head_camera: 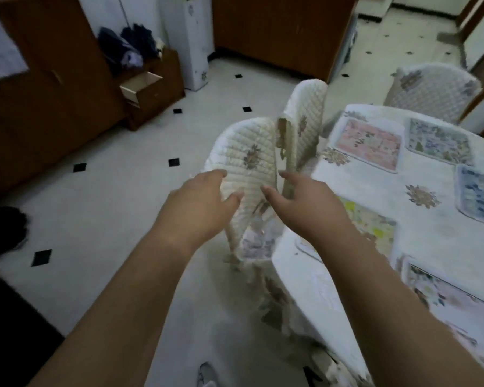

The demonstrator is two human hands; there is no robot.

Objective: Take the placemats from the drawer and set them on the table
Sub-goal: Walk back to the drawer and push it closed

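**Clerk:** Far left of the room, item one: brown wooden cabinets [48,88], and beside them a low wooden unit with one drawer [139,86] pulled out. Its inside shows pale; contents cannot be made out. Dark clothing [132,46] is heaped on top of the unit.

**Checker:** Floor?

**Clerk:** Pale tiled floor [109,213] with small black diamond insets.

**Checker:** Hands next.

**Clerk:** Left hand [199,202]: fingers spread, palm down, gripping nothing, held over the quilted back of the nearest chair [249,169]. Contact with the fabric cannot be told, as the frame is blurred. Right hand [299,199]: likewise spread and holding nothing, just beside the same chair's right edge.

**Checker:** More seating?

**Clerk:** A second quilted chair [305,113] behind the first, and a third [436,88] at the table's far side.

**Checker:** And the placemats?

**Clerk:** All logged on the table [333,275], which wears a white floral cloth. Pink placemat [370,143] at the far left corner; green-and-blue placemat [437,141] to its right; blue placemat [479,194] at the right edge. Yellow placemat [372,222] on the near side, partly behind the right forearm. One further floral placemat [453,300] nearest the camera, lower right. Each lies flat and apart from the others.
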